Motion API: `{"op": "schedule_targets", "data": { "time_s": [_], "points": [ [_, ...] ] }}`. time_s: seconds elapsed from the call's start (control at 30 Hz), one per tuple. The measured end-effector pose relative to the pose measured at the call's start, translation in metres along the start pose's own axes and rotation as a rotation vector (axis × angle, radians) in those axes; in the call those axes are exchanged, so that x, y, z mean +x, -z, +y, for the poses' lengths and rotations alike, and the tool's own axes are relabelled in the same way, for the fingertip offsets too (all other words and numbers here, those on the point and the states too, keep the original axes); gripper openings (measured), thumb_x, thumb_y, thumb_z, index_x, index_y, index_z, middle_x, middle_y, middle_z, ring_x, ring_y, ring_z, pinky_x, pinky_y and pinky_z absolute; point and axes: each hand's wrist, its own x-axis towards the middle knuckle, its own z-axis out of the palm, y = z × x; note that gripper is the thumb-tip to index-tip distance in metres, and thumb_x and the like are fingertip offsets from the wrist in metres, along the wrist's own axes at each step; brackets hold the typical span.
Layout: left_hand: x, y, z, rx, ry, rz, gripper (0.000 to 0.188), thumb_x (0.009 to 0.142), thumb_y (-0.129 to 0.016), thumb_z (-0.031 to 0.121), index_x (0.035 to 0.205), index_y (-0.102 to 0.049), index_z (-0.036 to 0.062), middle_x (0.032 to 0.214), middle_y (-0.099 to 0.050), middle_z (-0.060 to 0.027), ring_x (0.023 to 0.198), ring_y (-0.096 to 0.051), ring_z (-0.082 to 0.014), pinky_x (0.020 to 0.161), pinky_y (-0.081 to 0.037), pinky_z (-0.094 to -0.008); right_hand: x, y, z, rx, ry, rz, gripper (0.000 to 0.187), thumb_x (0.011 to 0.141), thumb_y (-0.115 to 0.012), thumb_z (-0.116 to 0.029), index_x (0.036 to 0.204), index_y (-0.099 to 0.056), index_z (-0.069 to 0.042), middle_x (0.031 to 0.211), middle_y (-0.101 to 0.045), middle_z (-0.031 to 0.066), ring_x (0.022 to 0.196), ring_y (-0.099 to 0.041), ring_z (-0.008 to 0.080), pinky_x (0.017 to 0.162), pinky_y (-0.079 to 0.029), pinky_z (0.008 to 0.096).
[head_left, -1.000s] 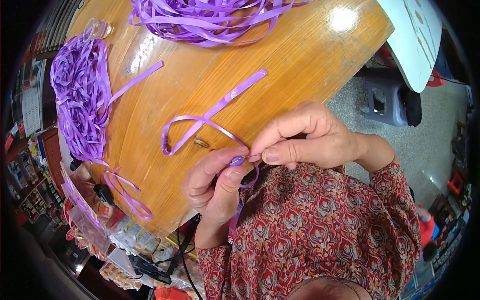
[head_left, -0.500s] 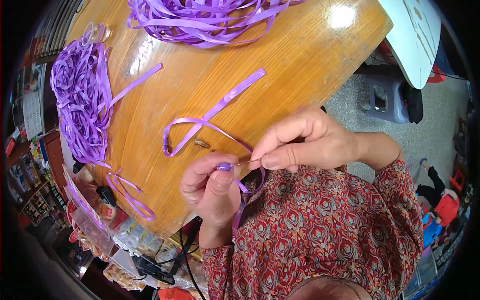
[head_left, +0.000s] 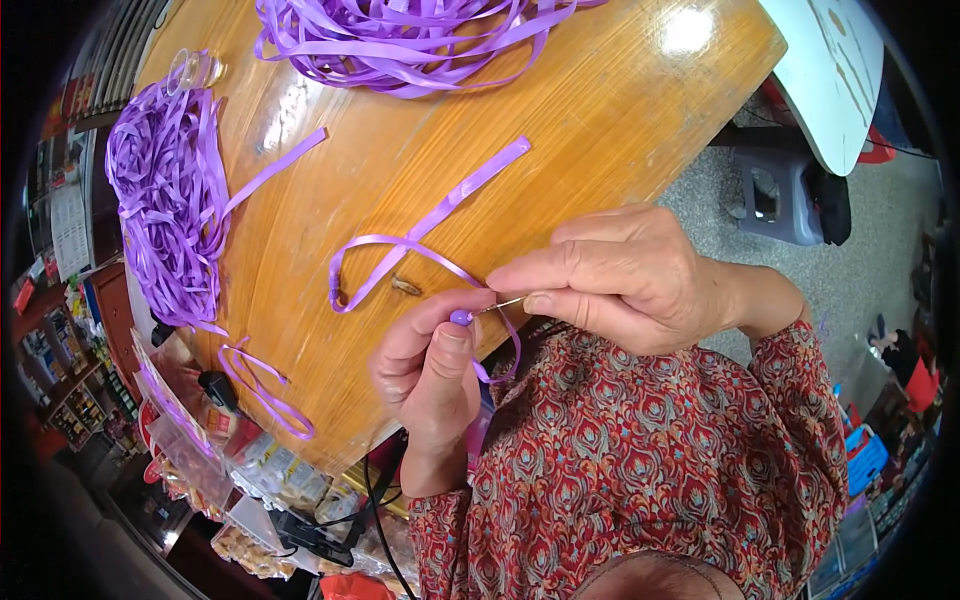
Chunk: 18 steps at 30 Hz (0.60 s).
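Between the thumb and forefinger of my left hand [head_left: 425,355] is a small rounded purple piece [head_left: 461,317], the same colour as the ribbon; whether it is a bead or rolled ribbon I cannot tell. A thin, needle-like metal piece [head_left: 503,304] meets it at one end. My right hand [head_left: 625,275] pinches the other end between thumb and forefinger, its remaining fingers bent loosely together. A purple ribbon [head_left: 440,212] lies crossed in a loop on the table and passes behind my hands, hanging in a curve below them. Near its loop rests a small brownish object [head_left: 405,286].
Beyond my hands, a large heap of purple ribbon [head_left: 400,55] and a tangled bundle [head_left: 170,210] lie on the wooden table [head_left: 600,120]. A clear cup [head_left: 195,72] sits by the bundle. A short looped ribbon [head_left: 265,395] lies at the left edge. A grey stool [head_left: 780,200] stands right.
My right hand has shifted slightly, its fingers straighter, and more of the thin metal piece shows. The purple piece in my left hand has turned and now looks round.
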Motion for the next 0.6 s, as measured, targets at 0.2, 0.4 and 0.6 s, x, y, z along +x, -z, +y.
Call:
{"op": "schedule_targets", "data": {
  "time_s": [0.2, 0.4, 0.6],
  "points": [
    [-0.002, -0.002, 0.002, 0.042, -0.003, 0.039, 0.029, 0.091, -0.059, 0.018, 0.099, -0.06, -0.0098, 0.06, -0.042, 0.0048, 0.051, -0.031, -0.0046, 0.05, -0.021, -0.0232, 0.001, 0.002, -0.001, -0.111, 0.06, -0.048, 0.037, 0.079, -0.064, -0.003, 0.115, -0.063, -0.003, 0.061, -0.051, 0.0038, 0.052, -0.051, 0.0177, 0.046, -0.04, 0.031],
    [-0.007, 0.01, 0.006, -0.107, 0.096, -0.01, 0.023, 0.088, -0.062, 0.01, 0.105, -0.063, -0.0066, 0.096, -0.066, -0.0124, 0.086, -0.06, -0.0141, 0.079, -0.047, -0.0269, 0.002, 0.006, -0.003, -0.125, 0.094, -0.14, 0.044, 0.078, -0.062, -0.002, 0.121, -0.062, -0.008, 0.061, -0.038, 0.0035, 0.051, -0.044, 0.0181, 0.046, -0.036, 0.0315],
    [-0.009, 0.009, 0.003, -0.234, 0.161, -0.028, 0.023, 0.088, -0.062, 0.013, 0.103, -0.064, -0.0051, 0.095, -0.067, -0.0122, 0.087, -0.061, -0.0152, 0.08, -0.047, -0.0284, 0.003, 0.006, -0.004, 0.144, -0.063, -0.174, 0.04, 0.081, -0.06, 0.001, 0.12, -0.062, -0.008, 0.06, -0.038, 0.0045, 0.052, -0.045, 0.0177, 0.047, -0.036, 0.0304]
  ]
}}
